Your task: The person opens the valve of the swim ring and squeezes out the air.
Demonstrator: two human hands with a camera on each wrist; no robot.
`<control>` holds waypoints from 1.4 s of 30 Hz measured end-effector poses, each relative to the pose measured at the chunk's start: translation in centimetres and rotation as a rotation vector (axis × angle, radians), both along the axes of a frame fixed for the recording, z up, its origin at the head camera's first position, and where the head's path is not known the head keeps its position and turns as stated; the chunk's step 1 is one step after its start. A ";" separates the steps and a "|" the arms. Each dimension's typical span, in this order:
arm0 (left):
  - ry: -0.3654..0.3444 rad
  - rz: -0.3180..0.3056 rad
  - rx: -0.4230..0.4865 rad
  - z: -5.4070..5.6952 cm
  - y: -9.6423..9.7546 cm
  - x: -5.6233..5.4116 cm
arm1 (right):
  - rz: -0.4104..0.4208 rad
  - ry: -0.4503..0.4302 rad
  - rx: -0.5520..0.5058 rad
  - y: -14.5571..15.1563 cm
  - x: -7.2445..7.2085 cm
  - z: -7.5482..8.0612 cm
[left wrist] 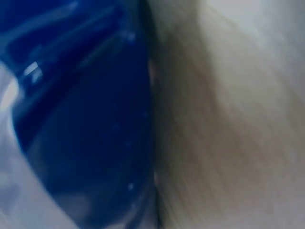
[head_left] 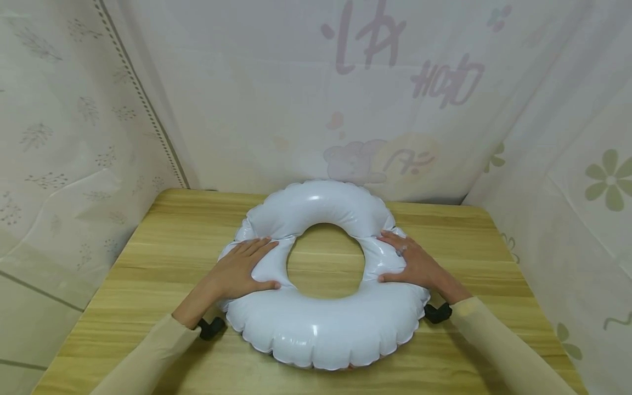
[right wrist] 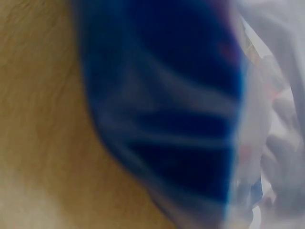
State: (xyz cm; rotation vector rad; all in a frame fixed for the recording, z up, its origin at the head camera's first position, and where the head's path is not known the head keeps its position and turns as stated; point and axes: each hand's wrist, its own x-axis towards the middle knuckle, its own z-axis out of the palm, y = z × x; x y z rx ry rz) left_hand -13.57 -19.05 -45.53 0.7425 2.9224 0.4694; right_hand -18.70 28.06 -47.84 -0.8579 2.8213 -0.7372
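Note:
A white inflatable swim ring (head_left: pixel 321 323) lies on the wooden table, with its round hole toward the middle. On its left side rests my left hand (head_left: pixel 242 269), fingers straight and thumb spread apart. My right hand (head_left: pixel 412 260) presses the opposite side in the same way, a ring on one finger. The swim ring creases and dips beneath both palms. From the left wrist, its lower side shows as glossy dark blue plastic (left wrist: pixel 90 124). Blue plastic (right wrist: pixel 167 105) with whitish reflections also fills the right wrist view, beside a pale crumpled part.
The wooden table (head_left: pixel 163 241) has rounded back corners. Pale printed cloth (head_left: pixel 257 109) hangs behind it, and more cloth (head_left: pixel 558 181) closes off both sides. A black wrist mount (head_left: pixel 211 328) sits under the left wrist, another black mount (head_left: pixel 438 313) under the right.

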 end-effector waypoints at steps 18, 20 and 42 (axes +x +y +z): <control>-0.014 0.012 -0.006 -0.1 -0.1 0.3 | 0.009 -0.008 0.016 -0.3 -0.2 0.0; -0.014 0.013 -0.006 -0.1 -0.1 0.3 | 0.008 -0.006 0.017 -0.3 -0.1 0.0; -0.022 -0.006 0.002 0.2 0.2 0.1 | -0.012 -0.035 0.010 -0.3 0.2 0.2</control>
